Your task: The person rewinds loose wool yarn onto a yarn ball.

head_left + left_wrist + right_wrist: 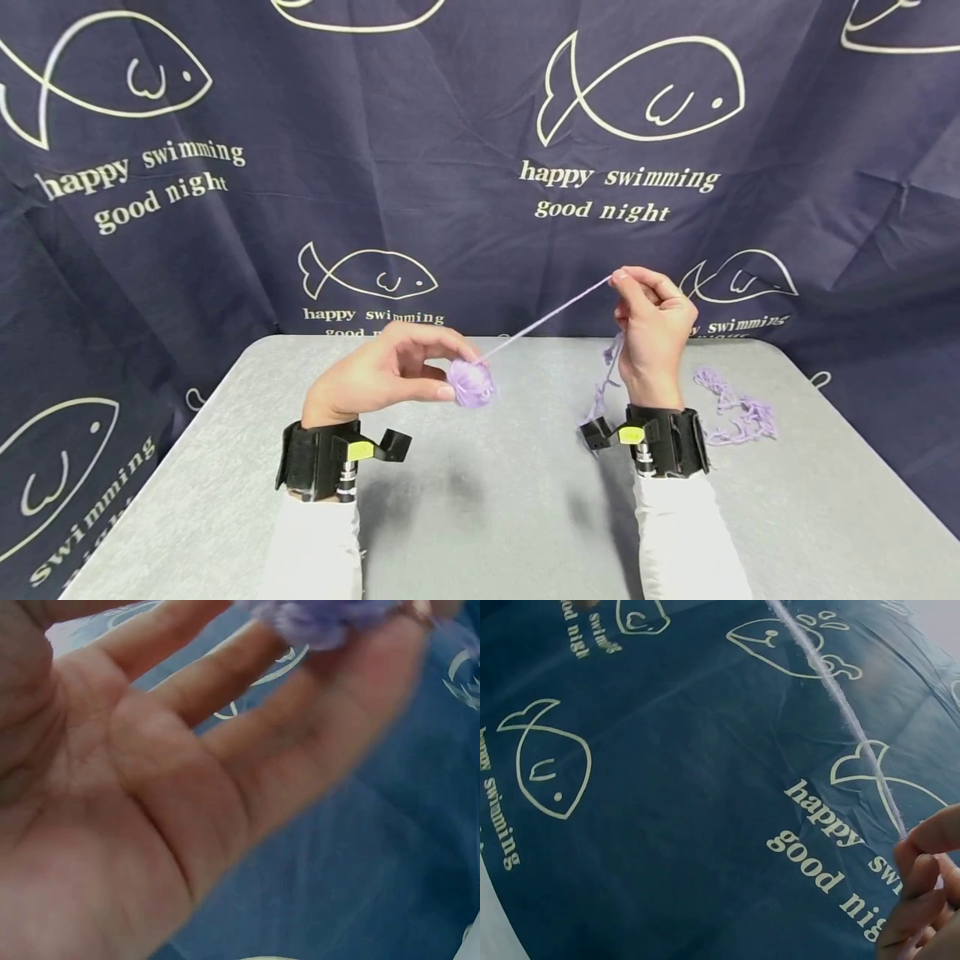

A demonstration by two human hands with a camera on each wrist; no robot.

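A small ball of lilac yarn is held between the thumb and fingers of my left hand, above the table. In the left wrist view the yarn ball shows at the fingertips, cut off by the top edge. My right hand, higher up and to the right, pinches the yarn strand between thumb and index finger. That strand runs straight and slanting from the ball up to the pinch. Below the right hand a loose tail of yarn hangs down toward the table, partly hidden by the wrist.
A tangled heap of lilac yarn lies on the grey table to the right of the right wrist. Behind the table hangs a dark blue curtain with fish drawings and lettering. Each wrist wears a black strap with a camera mount.
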